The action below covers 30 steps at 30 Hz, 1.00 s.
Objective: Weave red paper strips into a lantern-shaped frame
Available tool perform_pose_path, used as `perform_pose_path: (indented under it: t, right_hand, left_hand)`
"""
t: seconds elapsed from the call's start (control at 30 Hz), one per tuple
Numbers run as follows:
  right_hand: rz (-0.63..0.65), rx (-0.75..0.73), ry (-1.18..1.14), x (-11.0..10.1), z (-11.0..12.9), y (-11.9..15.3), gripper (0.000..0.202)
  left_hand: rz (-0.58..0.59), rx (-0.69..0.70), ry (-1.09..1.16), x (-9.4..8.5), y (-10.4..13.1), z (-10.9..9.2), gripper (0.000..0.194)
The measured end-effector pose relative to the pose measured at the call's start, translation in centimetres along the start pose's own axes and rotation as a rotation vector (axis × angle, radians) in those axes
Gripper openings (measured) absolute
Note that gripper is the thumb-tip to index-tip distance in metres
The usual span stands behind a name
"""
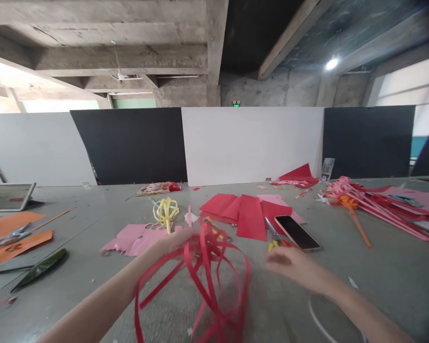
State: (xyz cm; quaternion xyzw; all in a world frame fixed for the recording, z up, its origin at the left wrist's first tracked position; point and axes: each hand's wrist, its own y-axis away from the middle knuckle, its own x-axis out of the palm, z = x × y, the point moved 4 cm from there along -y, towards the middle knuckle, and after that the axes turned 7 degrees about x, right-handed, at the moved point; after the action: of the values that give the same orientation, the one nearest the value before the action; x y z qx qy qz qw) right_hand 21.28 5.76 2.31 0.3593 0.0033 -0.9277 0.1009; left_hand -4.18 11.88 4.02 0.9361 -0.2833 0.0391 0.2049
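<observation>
My left hand point(186, 238) is closed on a bundle of long red paper strips point(209, 271), which loop and hang toward the near edge of the view; the strips partly cover its fingers. To the right, my right hand point(286, 263) is over the table with its fingers bent, blurred by motion; I see nothing clearly held in it. Just beyond it lie scissors point(272, 233) with red and yellow at the handle end, beside a dark-screened phone point(296, 232). A yellow paper-strip flower point(165, 213) on a stem is behind my left hand.
Red paper sheets point(252, 219) lie ahead, and pink cut paper point(132, 238) lies left. Pink strips point(375, 209) and an orange-stemmed flower point(357, 221) are at right. At left are orange paper point(28, 245), a dark green leaf point(41, 269) and a tablet point(12, 197). Panels point(253, 143) stand behind.
</observation>
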Motion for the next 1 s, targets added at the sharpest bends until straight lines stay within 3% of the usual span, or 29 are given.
perform_pose_path:
  t: [0.1, 0.23, 0.33, 0.47, 0.67, 1.0]
  right_hand:
    - [-0.081, -0.062, -0.083, 0.3, 2.8, -0.8, 0.031]
    - [-0.051, -0.084, -0.2, 2.0, 6.0, -1.8, 0.044]
    - [-0.006, -0.045, -0.222, 3.1, 7.1, -2.6, 0.051]
    - [0.082, -0.023, -0.24, 3.4, 7.3, -3.5, 0.042]
    - [0.232, -0.022, -0.256, 2.3, 6.4, -3.5, 0.028]
    - [0.413, 0.003, -0.321, -1.6, 6.2, 0.7, 0.039]
  left_hand:
    - [0.017, -0.039, -0.043, 1.0, 0.0, -0.3, 0.017]
    - [0.059, 0.007, -0.248, 2.2, 0.1, -1.4, 0.01]
    - [0.083, -0.043, -0.36, 2.7, -0.1, -2.6, 0.006]
    - [0.104, -0.073, -0.55, 2.8, -0.2, -4.2, 0.009]
    - [0.192, 0.062, -0.83, 2.1, -0.3, -6.5, 0.014]
    - [0.269, 0.129, -0.891, 0.7, 0.2, -10.8, 0.007]
